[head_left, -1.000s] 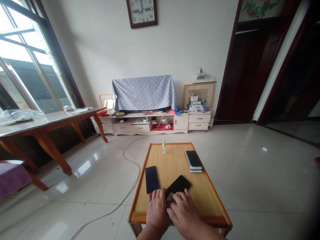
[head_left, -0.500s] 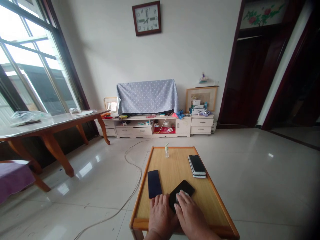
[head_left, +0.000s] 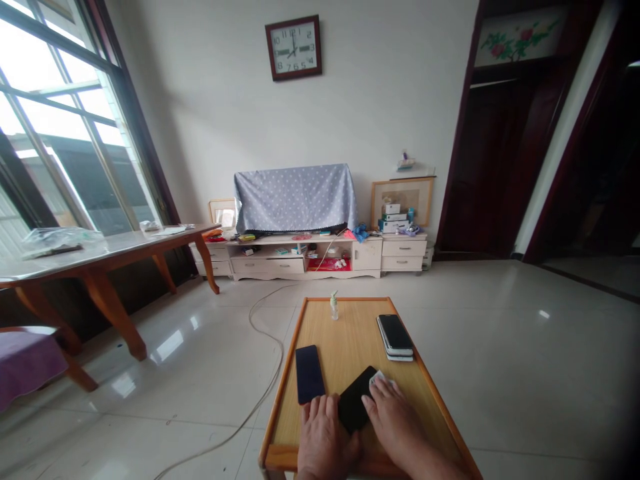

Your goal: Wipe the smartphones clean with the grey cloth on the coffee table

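Observation:
A black smartphone point(head_left: 357, 400) lies at a slant near the front of the small wooden table point(head_left: 345, 340). My left hand point(head_left: 323, 430) grips its lower left corner, with the thumb by the bottom edge. Under the fingers of my right hand point(head_left: 395, 413), a white tissue or wipe point(head_left: 376, 380) is pressed at the phone's upper right edge; most of it is hidden. Just beyond my left fingertips is a dark blue smartphone point(head_left: 310, 375), lying flat.
Several stacked phones point(head_left: 395, 335) sit by the table's right edge. A small clear spray bottle point(head_left: 334, 307) stands at the far end. A cable point(head_left: 265, 393) runs over the floor to the left. Behind stands a low white cabinet point(head_left: 270, 267).
My right hand has slid with the white tissue to the right, from the middle of the black phone to its upper right edge. My left hand stays at the phone's corner.

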Tool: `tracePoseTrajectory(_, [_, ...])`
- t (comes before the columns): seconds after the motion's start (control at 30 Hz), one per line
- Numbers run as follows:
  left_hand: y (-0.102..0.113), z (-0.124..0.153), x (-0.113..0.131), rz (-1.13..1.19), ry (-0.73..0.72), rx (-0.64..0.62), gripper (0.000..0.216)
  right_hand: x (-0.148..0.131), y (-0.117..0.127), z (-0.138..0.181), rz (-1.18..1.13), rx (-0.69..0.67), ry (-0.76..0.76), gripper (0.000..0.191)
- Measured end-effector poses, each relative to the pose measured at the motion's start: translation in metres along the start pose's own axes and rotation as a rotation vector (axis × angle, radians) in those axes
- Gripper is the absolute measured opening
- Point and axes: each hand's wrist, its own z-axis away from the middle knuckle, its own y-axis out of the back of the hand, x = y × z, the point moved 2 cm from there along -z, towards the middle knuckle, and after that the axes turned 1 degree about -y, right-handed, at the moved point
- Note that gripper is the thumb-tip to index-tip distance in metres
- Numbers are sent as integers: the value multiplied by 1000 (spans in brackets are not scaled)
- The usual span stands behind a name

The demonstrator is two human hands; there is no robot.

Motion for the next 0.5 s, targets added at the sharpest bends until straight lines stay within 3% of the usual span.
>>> tracePoseTrajectory(0.23, [-3, -1, -8, -14, -2, -51, 42, -36, -20, 28, -143, -197, 248, 48])
tracePoseTrajectory(0.4, [4, -1, 0, -7, 8, -37, 50, -5, 5, 7, -64, -51, 20, 55])
tracePoseTrajectory(0.5, [9, -1, 4, -14, 19, -64, 53, 3, 6, 3, -31, -14, -36, 58])
